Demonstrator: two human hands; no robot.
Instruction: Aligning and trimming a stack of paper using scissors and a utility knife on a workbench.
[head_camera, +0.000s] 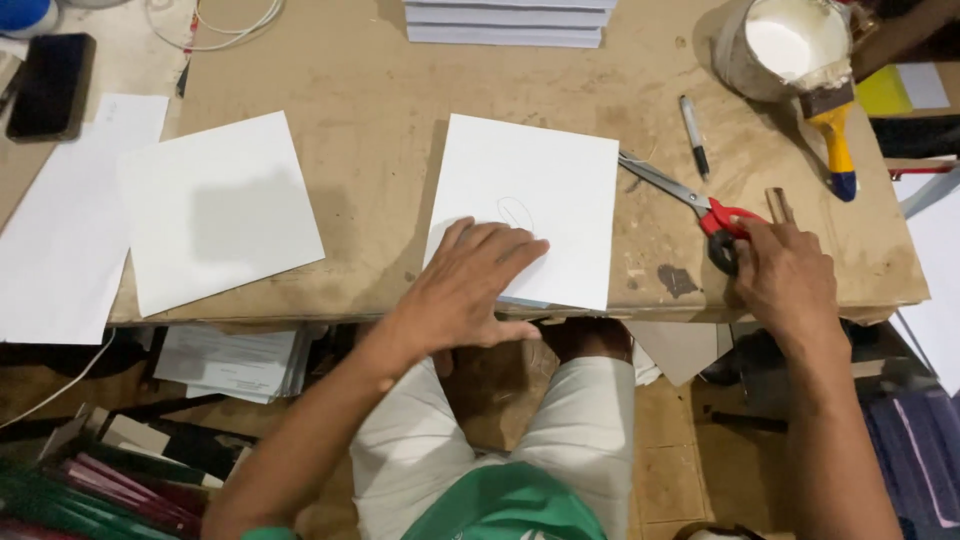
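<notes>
White sheet (535, 200) flat at bench edge, red-handled scissors (690, 200) lying closed just right of it

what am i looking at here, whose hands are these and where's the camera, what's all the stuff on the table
There is no machine here: a person works with two bare hands, and the one picture comes from a camera worn on their head, looking down past their knees. The left hand lies flat on a white sheet at the near edge of a brown table. The right hand touches the red handles of the scissors, which lie on the table; whether its fingers grip them is unclear. Also on the table: a second white sheet to the left, a pen, a tub of white paste, a yellow-handled brush, a stack of sheets and a black phone.
</notes>
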